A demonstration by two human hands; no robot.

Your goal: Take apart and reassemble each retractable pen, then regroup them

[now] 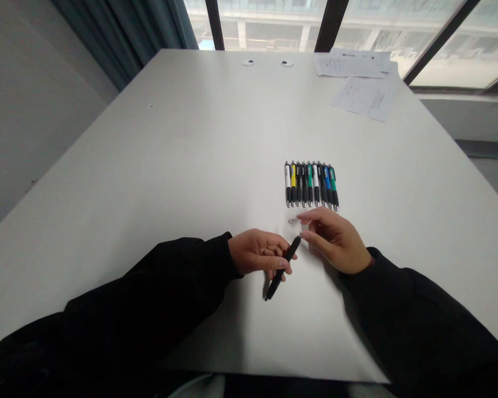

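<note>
My left hand (pixel 266 253) grips a black pen (pixel 284 271) between thumb and fingers, tilted with its silver end up toward the right. Close by, my right hand (pixel 336 237) is open, thumb and index finger apart. Its thumb is at the pen's silver end; I cannot tell if they touch. The index fingertip is beside a small whitish, partly clear item (pixel 292 219) on the table, too small to name. Just beyond stands a neat row of click pens (pixel 310 185), several of them side by side, in white, yellow, black, green and blue with black grips.
The white table (pixel 170 166) spreads out on all sides. Printed papers (pixel 361 97) lie at its far right corner. Two oval cable-hole covers (pixel 288 63) sit along the far edge. Beyond are windows and a dark curtain (pixel 136 33).
</note>
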